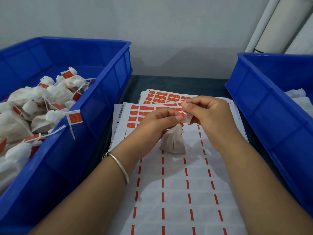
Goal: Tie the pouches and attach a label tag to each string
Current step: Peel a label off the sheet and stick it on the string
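Note:
A small white pouch stands on the label sheet in the middle of the table, its gathered neck rising toward my hands. My left hand and my right hand meet just above it. Both pinch a small red label tag folded over the pouch's string. The string itself is mostly hidden by my fingers; a short end sticks up above my right thumb.
A blue bin on the left holds several tied white pouches with red tags. Another blue bin on the right holds white pouches. Sheets of unused red labels lie behind my hands. White rolls lean at the back right.

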Tool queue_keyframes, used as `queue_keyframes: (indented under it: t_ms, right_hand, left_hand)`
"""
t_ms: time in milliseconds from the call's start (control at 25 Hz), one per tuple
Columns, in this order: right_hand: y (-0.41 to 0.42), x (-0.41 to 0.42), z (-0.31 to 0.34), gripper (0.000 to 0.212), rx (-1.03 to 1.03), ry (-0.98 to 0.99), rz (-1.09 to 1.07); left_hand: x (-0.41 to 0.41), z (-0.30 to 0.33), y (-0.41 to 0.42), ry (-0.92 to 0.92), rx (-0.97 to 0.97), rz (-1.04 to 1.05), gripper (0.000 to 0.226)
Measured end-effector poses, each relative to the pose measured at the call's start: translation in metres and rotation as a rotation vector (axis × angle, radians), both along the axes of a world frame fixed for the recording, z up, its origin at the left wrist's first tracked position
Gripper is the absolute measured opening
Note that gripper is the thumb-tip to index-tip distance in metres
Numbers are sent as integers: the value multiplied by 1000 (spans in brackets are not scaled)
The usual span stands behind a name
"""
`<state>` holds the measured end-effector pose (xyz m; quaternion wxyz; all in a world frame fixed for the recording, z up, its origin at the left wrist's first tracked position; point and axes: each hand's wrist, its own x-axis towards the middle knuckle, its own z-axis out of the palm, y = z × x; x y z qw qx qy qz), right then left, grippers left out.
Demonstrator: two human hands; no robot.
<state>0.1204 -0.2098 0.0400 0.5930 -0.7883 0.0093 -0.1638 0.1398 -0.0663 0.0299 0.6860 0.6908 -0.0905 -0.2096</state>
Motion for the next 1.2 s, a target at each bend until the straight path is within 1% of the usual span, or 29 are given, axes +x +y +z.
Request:
queue_keyframes:
  t_ms: [240, 360, 520, 680, 760, 840, 920, 1040, 1120, 1200]
  right_hand:
    - [2, -1, 2, 18, 36, 25, 39]
    - [4, -2, 2, 17, 43, 33, 44]
    - [5, -3, 3, 15, 53, 42, 47]
    - [5, -3, 2, 14, 38, 43, 51]
    - [5, -2, 2, 13, 39, 49, 45]
    - [5, -2, 1, 12, 39, 59, 35]
    - [5, -1, 1, 12, 45, 66, 32]
    - [5, -1, 1, 12, 54, 70, 31]
    - [5, -1, 0, 12, 53, 73, 20]
    - [4, -1, 0, 12, 52, 75, 12]
  left_hand:
    - [1, -3, -2, -59, 33, 33, 13]
    - [3, -5, -3, -63, 43, 52, 13]
    - [3, -6, -3, -73, 44, 50, 18]
    - [1, -3, -2, -57, 19, 39, 14]
    - [-2, 0, -2, -9, -8, 53, 15]
    - [-2, 3, -5, 114, -53, 129, 22]
    - [-2, 4, -6, 168, -55, 184, 24]
    - [-2, 1, -5, 82, -33, 158, 17]
    - [-1, -2, -3, 3, 0, 104, 18]
    - [0, -5, -2, -29, 20, 102, 18]
